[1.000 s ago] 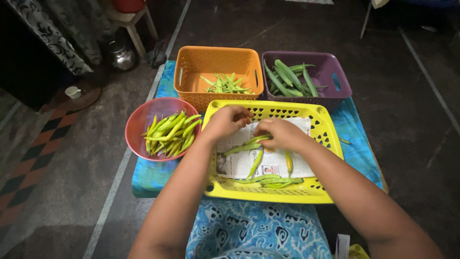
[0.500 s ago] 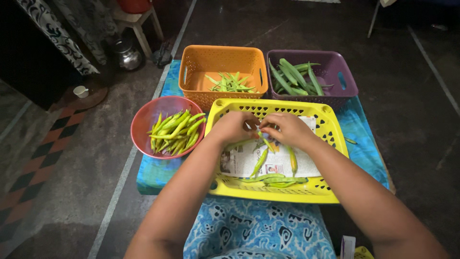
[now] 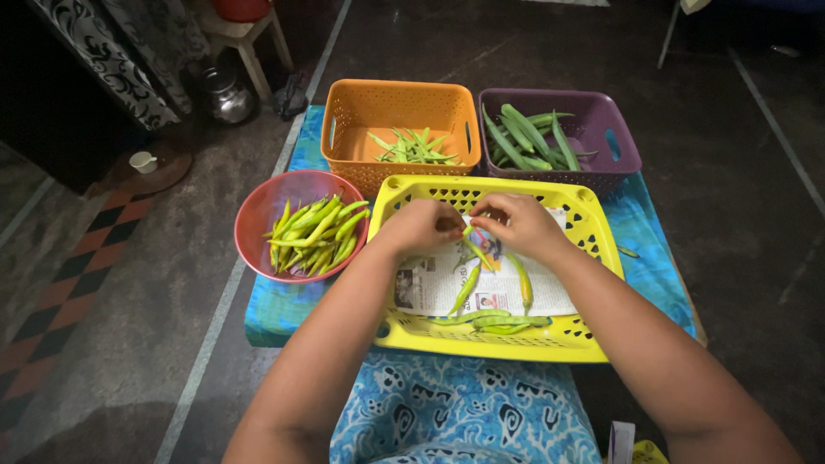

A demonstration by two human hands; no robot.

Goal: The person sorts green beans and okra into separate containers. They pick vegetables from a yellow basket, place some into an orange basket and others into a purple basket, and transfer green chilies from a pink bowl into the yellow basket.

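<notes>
Pod (image 3: 471, 245): held over yellow tray (image 3: 593, 258) centre, pinched between L hand (image 3: 421, 228) and R hand (image 3: 520, 225) fingers. Since 1 s ago hands rose off newspaper (image 3: 430, 288), pod lifted; splitting likely underway. Red bowl (image 3: 258, 215) left of tray.

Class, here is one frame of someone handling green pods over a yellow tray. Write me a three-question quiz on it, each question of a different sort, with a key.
1. True or false: the red bowl sits to the right of the yellow tray.
2. Which basket holds the longer, darker green pods? A orange basket, B purple basket, C neither.
3. Fill in: the tray is lined with a sheet of ____.

Key
1. False: it sits to the tray's left.
2. B.
3. Newspaper. The left hand and right hand meet above it, pinching a pod between them.
</notes>
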